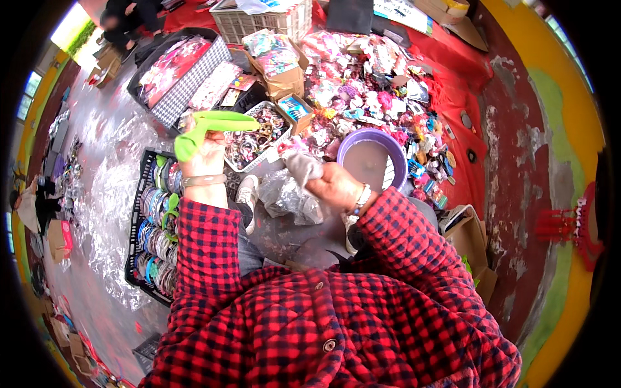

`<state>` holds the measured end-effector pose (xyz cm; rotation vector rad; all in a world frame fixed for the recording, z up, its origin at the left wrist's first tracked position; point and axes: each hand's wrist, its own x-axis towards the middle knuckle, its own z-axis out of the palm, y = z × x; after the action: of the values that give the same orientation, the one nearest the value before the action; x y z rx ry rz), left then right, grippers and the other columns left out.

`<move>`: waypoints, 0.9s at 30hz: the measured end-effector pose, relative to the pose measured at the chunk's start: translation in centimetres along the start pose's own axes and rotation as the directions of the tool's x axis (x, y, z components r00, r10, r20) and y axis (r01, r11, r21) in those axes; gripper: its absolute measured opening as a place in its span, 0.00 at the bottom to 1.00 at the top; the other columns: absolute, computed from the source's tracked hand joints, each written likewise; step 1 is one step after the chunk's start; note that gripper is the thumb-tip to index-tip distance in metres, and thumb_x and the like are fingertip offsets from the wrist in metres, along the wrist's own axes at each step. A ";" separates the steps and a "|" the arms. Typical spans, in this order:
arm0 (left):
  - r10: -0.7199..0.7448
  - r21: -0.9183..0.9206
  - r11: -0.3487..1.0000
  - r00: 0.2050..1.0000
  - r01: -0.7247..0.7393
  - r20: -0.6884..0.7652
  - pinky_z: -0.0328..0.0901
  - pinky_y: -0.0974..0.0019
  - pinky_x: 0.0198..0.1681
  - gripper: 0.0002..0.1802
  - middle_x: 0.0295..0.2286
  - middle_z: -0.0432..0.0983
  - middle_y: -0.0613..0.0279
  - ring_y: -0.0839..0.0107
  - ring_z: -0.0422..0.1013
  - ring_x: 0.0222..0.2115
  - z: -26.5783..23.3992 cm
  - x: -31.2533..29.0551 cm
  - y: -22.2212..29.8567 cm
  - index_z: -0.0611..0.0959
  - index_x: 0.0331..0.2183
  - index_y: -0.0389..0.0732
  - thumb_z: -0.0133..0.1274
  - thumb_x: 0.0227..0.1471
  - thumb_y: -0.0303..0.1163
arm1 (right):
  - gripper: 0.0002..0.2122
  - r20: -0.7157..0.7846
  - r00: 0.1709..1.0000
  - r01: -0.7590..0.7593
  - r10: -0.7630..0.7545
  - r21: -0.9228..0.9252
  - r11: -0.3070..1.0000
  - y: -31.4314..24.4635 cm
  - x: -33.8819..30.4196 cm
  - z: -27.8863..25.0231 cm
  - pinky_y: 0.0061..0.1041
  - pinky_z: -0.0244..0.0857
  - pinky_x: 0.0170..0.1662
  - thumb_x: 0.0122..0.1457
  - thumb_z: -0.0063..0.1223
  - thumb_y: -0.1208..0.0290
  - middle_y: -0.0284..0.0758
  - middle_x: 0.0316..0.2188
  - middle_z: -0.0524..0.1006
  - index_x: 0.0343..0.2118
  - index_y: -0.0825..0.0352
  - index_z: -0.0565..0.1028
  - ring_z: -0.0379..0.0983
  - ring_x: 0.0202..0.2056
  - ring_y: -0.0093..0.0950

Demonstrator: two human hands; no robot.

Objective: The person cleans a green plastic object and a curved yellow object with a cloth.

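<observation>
My left hand (206, 160) is raised in front of me, its fingers closed on a lime-green fabric headband (223, 121). A wide loop of the headband sticks out to the right of the fingers. My right hand (341, 187) grips a crumpled grey cloth (303, 168), held a short way to the right of the headband and apart from it. Below and left of my left hand stands a black plastic crate (134, 258) packed with rows of headbands, a few of them with green bows. A purple basin (402, 161) of murky water sits beyond my right hand.
Past my hands stand a white basket (238, 169) of hair accessories and a small cardboard box (297, 115). A crumpled clear plastic bag (291, 199) lies between my feet. Colourful hair accessories (369, 97) are heaped on a red sheet (467, 174). An open carton (471, 240) stands at my right.
</observation>
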<state>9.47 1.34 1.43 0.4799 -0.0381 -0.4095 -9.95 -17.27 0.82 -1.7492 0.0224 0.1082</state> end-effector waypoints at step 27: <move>-0.239 0.832 0.506 0.890 -0.226 0.387 0.62 0.75 0.35 0.20 0.29 0.68 0.66 0.81 0.64 0.29 2.7 -4.3 -5.5 0.65 0.45 0.30 0.47 0.48 0.24 | 0.27 -0.219 0.975 0.188 -0.039 0.717 0.672 -1.7 1.6 -5.4 0.30 0.61 0.44 0.44 0.54 0.54 0.33 0.39 0.71 0.45 0.65 0.65 0.67 0.40 0.27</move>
<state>3.08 -2.60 1.55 1.4018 -0.7597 -0.4907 -7.86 -22.21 3.35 -0.9266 0.0824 -0.1491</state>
